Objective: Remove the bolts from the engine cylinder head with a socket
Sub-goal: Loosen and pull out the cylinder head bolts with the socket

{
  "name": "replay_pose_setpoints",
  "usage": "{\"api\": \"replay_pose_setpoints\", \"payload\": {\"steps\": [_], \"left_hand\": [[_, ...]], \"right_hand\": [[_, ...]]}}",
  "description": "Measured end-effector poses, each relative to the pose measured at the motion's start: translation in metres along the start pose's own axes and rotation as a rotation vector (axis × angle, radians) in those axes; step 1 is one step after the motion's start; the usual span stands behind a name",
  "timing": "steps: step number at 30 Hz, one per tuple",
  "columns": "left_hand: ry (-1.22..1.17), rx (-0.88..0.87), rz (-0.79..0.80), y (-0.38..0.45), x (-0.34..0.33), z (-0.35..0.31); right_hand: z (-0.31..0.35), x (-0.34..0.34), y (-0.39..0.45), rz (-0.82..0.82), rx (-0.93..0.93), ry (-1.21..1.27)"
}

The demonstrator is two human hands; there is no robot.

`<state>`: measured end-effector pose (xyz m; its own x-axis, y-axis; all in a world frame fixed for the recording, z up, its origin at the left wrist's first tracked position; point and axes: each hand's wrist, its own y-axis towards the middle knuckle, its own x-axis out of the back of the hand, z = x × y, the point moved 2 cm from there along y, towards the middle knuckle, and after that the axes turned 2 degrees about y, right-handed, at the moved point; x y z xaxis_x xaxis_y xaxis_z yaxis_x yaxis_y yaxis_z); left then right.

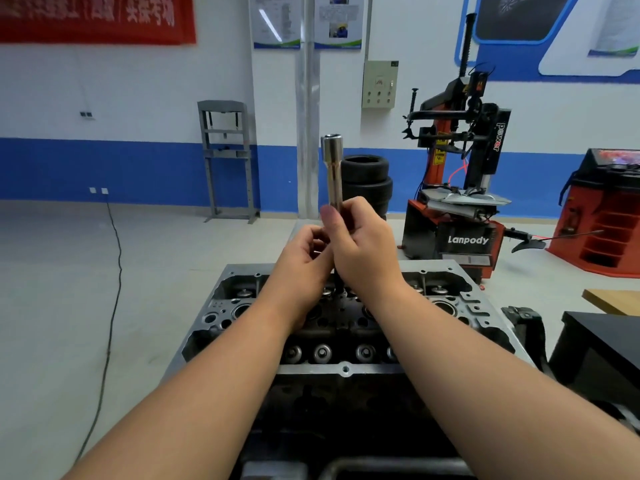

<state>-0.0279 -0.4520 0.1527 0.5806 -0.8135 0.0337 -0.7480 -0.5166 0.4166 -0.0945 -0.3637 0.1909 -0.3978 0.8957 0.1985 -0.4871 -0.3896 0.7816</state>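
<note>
The grey engine cylinder head (346,369) lies in front of me, its dark middle dotted with valve springs and holes. A long silver socket (332,168) stands upright above it, open end up. My right hand (363,244) grips the socket's lower part, thumb against its side. My left hand (304,261) is curled beside it and pinches something small and metallic below the socket; what that is, I cannot tell. The socket's lower end is hidden by my fingers. No bolt shows plainly.
A black and orange tyre changer (460,209) stands behind right, with stacked tyres (367,181) beside it. A grey press frame (227,157) is by the blue-banded wall. A black cable (110,306) runs over the floor on the left. A dark bench (606,344) sits at right.
</note>
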Motion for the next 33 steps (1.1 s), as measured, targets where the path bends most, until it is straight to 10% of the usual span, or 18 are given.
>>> {"api": "replay_pose_setpoints", "payload": {"steps": [33], "left_hand": [[-0.048,0.029,0.072,-0.0036,-0.0043,-0.0083]], "right_hand": [[0.0037,-0.0026,-0.0003,0.055,-0.087,0.104]]}}
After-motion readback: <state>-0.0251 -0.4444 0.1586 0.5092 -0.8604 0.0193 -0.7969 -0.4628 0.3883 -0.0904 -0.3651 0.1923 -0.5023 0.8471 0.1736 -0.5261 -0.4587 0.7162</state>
